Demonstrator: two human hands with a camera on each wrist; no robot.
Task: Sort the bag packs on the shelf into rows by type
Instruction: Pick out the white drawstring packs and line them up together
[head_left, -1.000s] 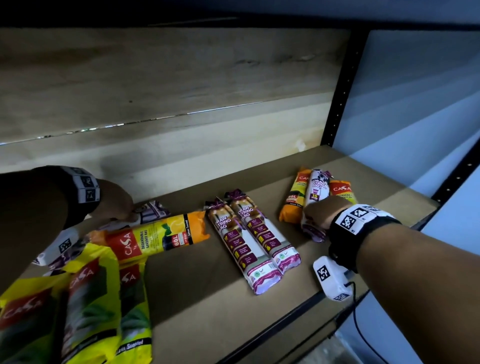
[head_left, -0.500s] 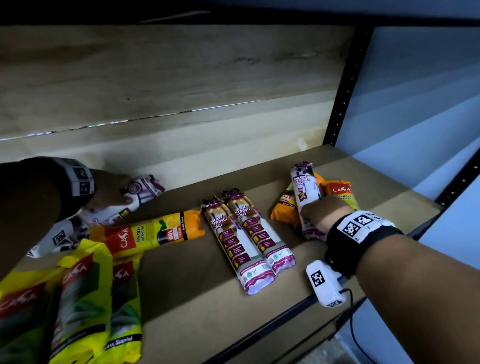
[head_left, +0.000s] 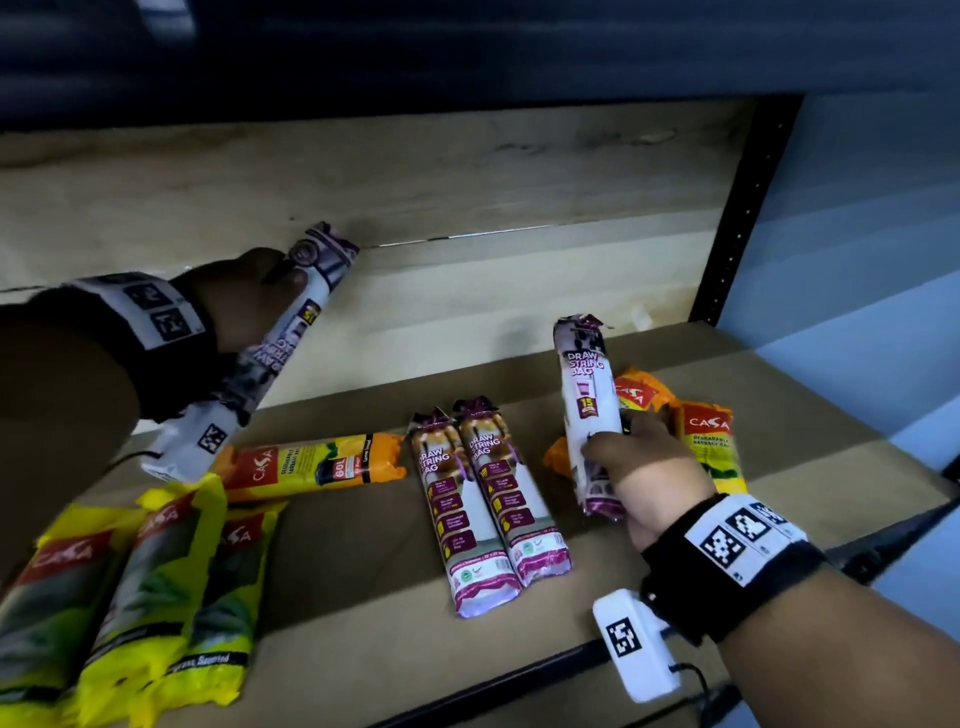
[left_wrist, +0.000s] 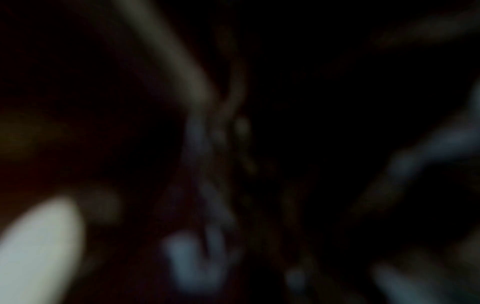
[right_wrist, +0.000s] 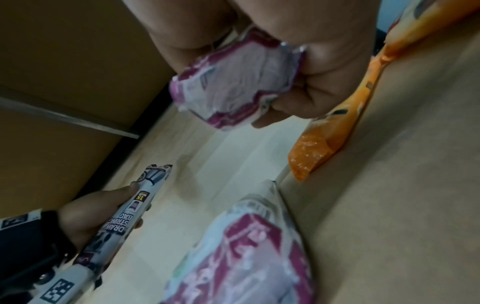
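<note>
Here, brown shelf board (head_left: 779, 405), pale back wall, each hand grasping a drawstring pack.

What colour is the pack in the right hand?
White with purple ends: the pack in the right hand; head view shows it best.

shelf (head_left: 779, 395) | far left front: three packs (head_left: 130, 597) side by side | behind them: one pack (head_left: 311, 462) crosswise | centre: paired drawstring packs (head_left: 488, 499) touching | right: two packs (head_left: 706, 441) | my left hand (head_left: 244, 301) lifts a drawstring pack (head_left: 291, 332) left-rear; my right hand (head_left: 644, 478) lifts another drawstring pack (head_left: 587, 405) between pair and right packs
</note>
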